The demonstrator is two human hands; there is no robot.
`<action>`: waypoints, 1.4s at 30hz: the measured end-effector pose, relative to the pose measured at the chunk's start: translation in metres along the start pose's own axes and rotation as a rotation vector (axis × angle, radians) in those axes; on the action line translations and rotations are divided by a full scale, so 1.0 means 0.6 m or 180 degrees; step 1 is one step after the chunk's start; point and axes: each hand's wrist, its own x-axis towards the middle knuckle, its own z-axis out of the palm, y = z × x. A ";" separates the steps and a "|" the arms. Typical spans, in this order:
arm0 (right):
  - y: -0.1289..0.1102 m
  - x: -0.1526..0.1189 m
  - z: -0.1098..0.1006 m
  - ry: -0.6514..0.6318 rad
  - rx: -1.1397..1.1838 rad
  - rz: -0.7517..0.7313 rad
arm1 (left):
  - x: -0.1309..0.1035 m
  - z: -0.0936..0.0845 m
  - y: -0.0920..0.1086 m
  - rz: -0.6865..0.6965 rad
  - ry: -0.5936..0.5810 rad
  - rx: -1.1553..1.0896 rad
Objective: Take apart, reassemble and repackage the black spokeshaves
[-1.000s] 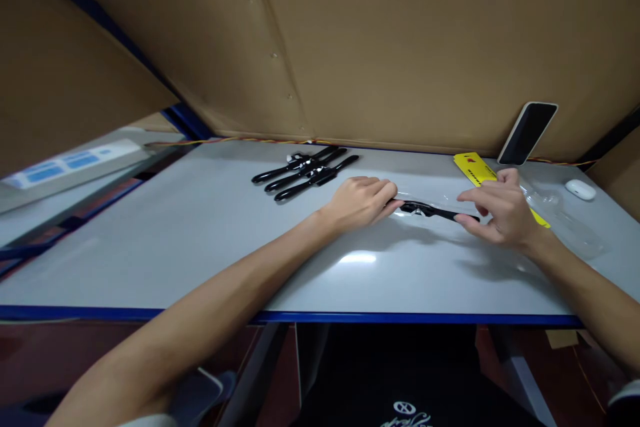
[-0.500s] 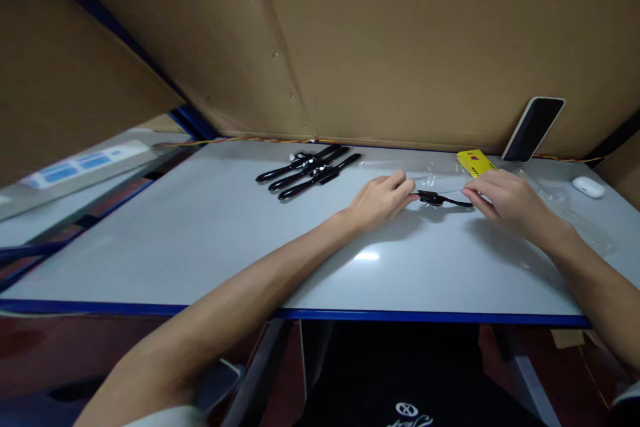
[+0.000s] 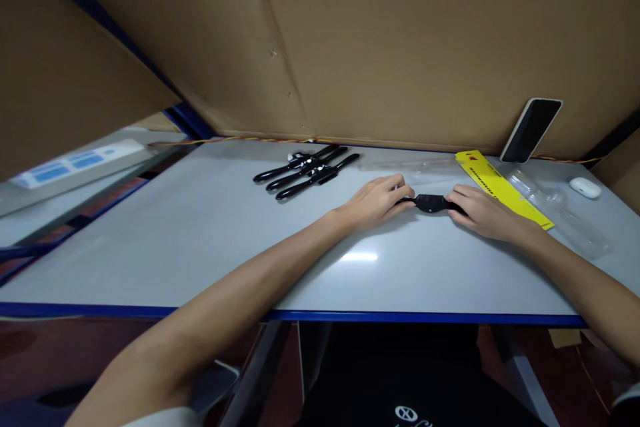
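Note:
A black spokeshave (image 3: pixel 431 203) is held level just above the table, between my two hands. My left hand (image 3: pixel 383 198) is closed on its left handle, thumb underneath and fingers over the top. My right hand (image 3: pixel 480 210) wraps its right handle, so most of both handles is hidden and the middle body shows. Further left, three more black spokeshaves (image 3: pixel 320 175) lie side by side at a slant, with small shiny metal screws at their middles.
Behind my right hand lies a yellow printed card (image 3: pixel 493 180). Clear plastic packaging (image 3: pixel 565 213) is beside it, with more plastic (image 3: pixel 410 165) behind the hands. A phone (image 3: pixel 533 130) leans on the cardboard wall (image 3: pixel 400 47); a white earbud case (image 3: pixel 585 187) sits far right.
My right hand has dropped slightly left and down, from a fingertip pinch near the handle's end to a wrapped grip. The spokeshave has turned, showing its broad face. More yellow card shows.

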 end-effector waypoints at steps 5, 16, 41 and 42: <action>0.010 -0.010 -0.005 0.0257 -0.0041 0.0131 | -0.014 -0.028 -0.032 0.0068 0.0459 -0.0378; 0.028 0.001 -0.021 0.2070 0.1012 0.1605 | -0.022 -0.015 -0.062 -0.0818 0.0299 -0.0149; -0.003 0.001 -0.023 0.1028 -0.0510 0.1579 | -0.009 -0.008 -0.006 0.0187 0.0008 -0.1057; 0.000 0.001 -0.020 0.1021 -0.0492 0.1543 | -0.010 -0.007 -0.005 0.0106 0.0021 -0.1025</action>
